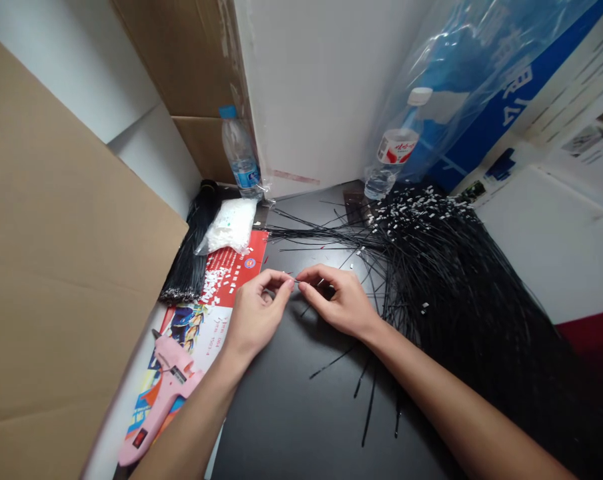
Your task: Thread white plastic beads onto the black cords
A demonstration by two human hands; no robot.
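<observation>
The left hand (pixel 255 317) and the right hand (pixel 337 301) are nearly closed in the middle of the picture. Their fingertips pinch a thin black plastic tie (pixel 296 285), just beside a big messy pile of black plastic ties (pixel 461 300) on the right.

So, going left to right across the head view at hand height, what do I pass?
Cardboard sheet, pink glue gun, left hand, thin strand, right hand, heap of black strands with white tips.
</observation>
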